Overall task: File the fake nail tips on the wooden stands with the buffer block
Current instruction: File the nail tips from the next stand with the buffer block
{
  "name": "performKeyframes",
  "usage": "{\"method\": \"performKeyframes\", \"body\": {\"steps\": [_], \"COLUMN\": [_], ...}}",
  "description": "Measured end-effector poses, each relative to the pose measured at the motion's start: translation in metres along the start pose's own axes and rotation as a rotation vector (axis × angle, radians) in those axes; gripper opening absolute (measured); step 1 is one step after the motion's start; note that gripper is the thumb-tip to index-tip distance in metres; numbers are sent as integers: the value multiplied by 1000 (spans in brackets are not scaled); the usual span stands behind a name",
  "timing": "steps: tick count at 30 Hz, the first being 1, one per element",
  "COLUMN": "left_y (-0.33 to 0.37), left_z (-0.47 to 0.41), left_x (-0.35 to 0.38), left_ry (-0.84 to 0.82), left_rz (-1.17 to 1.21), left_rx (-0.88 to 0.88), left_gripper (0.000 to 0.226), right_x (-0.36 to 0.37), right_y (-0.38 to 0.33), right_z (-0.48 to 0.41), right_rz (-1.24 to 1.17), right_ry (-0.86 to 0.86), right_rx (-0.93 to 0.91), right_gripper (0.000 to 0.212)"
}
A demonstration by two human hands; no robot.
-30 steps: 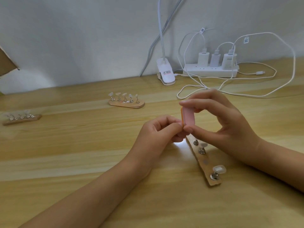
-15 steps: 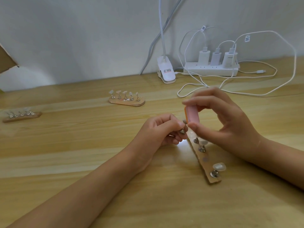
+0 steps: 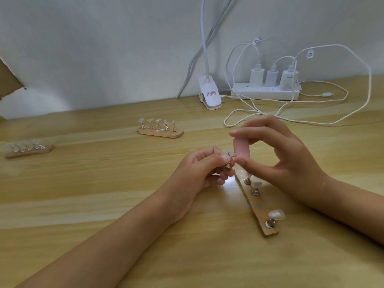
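My right hand (image 3: pixel 278 161) pinches a pink buffer block (image 3: pixel 241 149) upright between thumb and forefinger. My left hand (image 3: pixel 199 173) pinches a small metal nail holder (image 3: pixel 228 163) lifted off its stand, and its clear tip touches the block's left face. Under my hands a wooden stand (image 3: pixel 256 204) lies lengthwise on the table, with a nail tip (image 3: pixel 276 214) on a holder at its near end, another tip (image 3: pixel 256 184) farther up and a bare magnet spot between them. The stand's far end is hidden by my fingers.
Two more wooden stands with several nail tips sit on the table: one in the middle (image 3: pixel 161 129), one at the far left (image 3: pixel 29 150). A white clip lamp base (image 3: pixel 209 94), a power strip (image 3: pixel 266 93) with chargers and looping white cables (image 3: pixel 311 119) line the back wall.
Both hands have dropped a little. The nail holder in my left hand, hidden behind the block a second ago, now shows at the block's left face.
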State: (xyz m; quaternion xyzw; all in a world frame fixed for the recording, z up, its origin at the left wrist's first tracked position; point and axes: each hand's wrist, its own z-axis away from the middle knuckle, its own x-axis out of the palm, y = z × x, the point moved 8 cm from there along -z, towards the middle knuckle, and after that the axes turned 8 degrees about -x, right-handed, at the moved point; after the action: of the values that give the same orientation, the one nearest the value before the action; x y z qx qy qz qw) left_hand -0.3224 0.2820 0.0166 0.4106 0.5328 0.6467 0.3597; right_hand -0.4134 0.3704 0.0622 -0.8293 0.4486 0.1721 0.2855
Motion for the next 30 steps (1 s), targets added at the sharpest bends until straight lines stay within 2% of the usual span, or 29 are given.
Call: {"method": "performKeyframes", "body": {"steps": [2, 5, 7, 9, 11, 13, 16, 24, 26, 30], "left_y": [0, 3, 14, 28, 29, 25, 22, 14, 19, 30], "left_z": [1, 4, 14, 28, 37, 41, 40, 33, 37, 50], "left_x": [0, -3, -2, 13, 33, 44, 49, 34, 32, 39], "left_ry": [20, 96, 204, 261, 240, 203, 159, 145, 163, 189], "left_rz": [3, -37, -265, -640, -871, -977, -1016, -1065, -1106, -1190], "left_rx": [12, 79, 251, 509, 649, 699, 708, 581, 617, 814], "left_gripper": [22, 13, 5, 2, 3, 8, 10, 18, 14, 8], "right_x": [-2, -8, -11, -9, -6, -4, 0, 2, 1, -1], "right_y": [16, 46, 64, 75, 80, 81, 79, 78, 78, 79], "right_z": [1, 11, 20, 26, 28, 27, 26, 27, 27, 26], "right_rz": [-102, -378, -480, -574, -634, -651, -662, -651, -672, -691], "right_ry": [47, 194, 271, 309, 325, 311, 283, 260, 272, 296], "right_rx": [166, 479, 599, 664, 687, 687, 677, 706, 708, 719], "right_gripper": [35, 34, 37, 44, 46, 40, 34, 44, 44, 46]}}
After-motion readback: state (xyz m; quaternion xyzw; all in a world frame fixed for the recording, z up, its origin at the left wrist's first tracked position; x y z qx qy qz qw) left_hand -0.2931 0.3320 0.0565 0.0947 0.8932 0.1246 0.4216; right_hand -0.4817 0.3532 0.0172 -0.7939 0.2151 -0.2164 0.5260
